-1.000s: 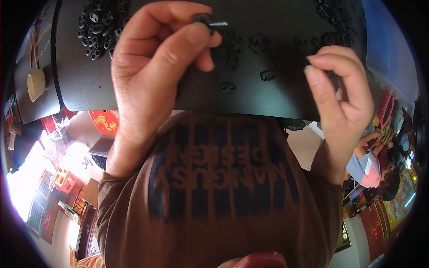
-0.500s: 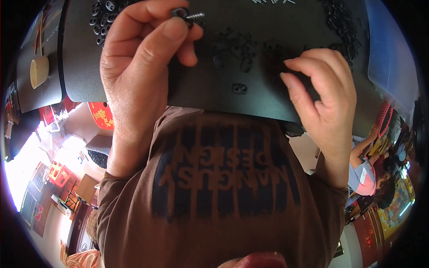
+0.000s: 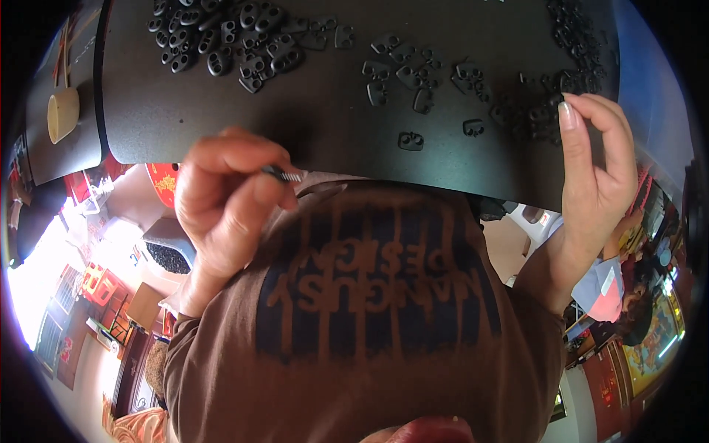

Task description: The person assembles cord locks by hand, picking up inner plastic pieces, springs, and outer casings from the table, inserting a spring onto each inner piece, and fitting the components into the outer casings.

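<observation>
My left hand (image 3: 236, 196) is closed, thumb and fingers pinching a small black cord-lock piece (image 3: 270, 173). A metal spring (image 3: 291, 177) sticks out of that piece, pointing right. This hand hangs just off the table's near edge, in front of my shirt. At the right, my right hand (image 3: 602, 144) has thumb and forefinger tips brought together beside a heap of small black parts (image 3: 539, 118). Whether anything lies between those tips is too small to tell. Two loose black two-holed pieces, one nearer the middle (image 3: 410, 140) and one to its right (image 3: 473, 128), lie near the front edge.
A large group of black two-holed pieces (image 3: 218, 63) covers the table's back left. Several more (image 3: 422, 100) lie mid-table. Dark parts (image 3: 572, 33) run along the far right, by a bluish translucent sheet (image 3: 650, 74). A cream scoop (image 3: 63, 116) sits far left.
My left hand has come down toward my body, still holding the piece with the spring. My right hand has moved right to the small-parts heap, its fingertips closing together.
</observation>
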`<action>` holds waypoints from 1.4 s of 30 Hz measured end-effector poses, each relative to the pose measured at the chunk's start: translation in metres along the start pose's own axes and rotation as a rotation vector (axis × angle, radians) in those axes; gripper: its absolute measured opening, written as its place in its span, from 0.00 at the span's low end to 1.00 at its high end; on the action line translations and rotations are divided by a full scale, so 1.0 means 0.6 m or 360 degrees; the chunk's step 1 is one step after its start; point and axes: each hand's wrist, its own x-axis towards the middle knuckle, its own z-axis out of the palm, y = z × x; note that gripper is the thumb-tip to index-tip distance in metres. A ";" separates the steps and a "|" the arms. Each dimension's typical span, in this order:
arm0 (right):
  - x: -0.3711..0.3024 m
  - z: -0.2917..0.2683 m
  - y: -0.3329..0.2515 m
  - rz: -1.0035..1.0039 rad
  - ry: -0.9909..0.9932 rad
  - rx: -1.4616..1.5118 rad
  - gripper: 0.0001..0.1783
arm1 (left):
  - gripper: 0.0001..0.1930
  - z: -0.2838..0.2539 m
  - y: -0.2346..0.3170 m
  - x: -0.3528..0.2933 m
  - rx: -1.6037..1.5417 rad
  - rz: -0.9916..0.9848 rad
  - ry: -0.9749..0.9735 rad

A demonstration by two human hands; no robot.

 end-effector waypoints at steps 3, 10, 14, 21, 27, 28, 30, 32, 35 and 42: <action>-0.007 0.012 -0.010 -0.0041 0.0030 0.0045 0.05 | 0.08 0.005 -0.012 -0.019 -0.0061 0.0020 0.0001; -0.016 0.067 -0.061 -0.0260 -0.0024 0.0320 0.07 | 0.10 0.008 -0.026 -0.020 -0.0183 0.0233 -0.0072; 0.001 0.104 -0.104 -0.0389 -0.0206 0.0367 0.08 | 0.06 0.010 -0.009 -0.024 -0.0153 0.0027 -0.0064; 0.050 0.167 -0.153 -0.0845 -0.0287 0.0082 0.10 | 0.08 -0.004 -0.003 -0.043 -0.0320 -0.0070 -0.0063; 0.066 0.200 -0.166 -0.0956 -0.0384 -0.0131 0.10 | 0.06 -0.021 0.006 -0.056 -0.0280 -0.0138 -0.0075; 0.068 0.202 -0.170 -0.0978 -0.0366 -0.0163 0.10 | 0.07 -0.025 0.004 -0.058 -0.0274 -0.0118 -0.0081; 0.070 0.205 -0.173 -0.1004 -0.0353 -0.0199 0.10 | 0.07 -0.030 0.003 -0.062 -0.0285 -0.0146 -0.0064; 0.070 0.210 -0.174 -0.1094 -0.0340 -0.0199 0.09 | 0.07 -0.033 -0.001 -0.065 -0.0292 -0.0181 -0.0055; 0.072 0.214 -0.173 -0.1168 -0.0311 -0.0203 0.08 | 0.08 -0.037 -0.009 -0.065 -0.0331 -0.0137 -0.0052; 0.061 0.211 -0.165 -0.1269 -0.0242 -0.0332 0.07 | 0.07 -0.036 0.005 -0.053 -0.0298 -0.0136 -0.0107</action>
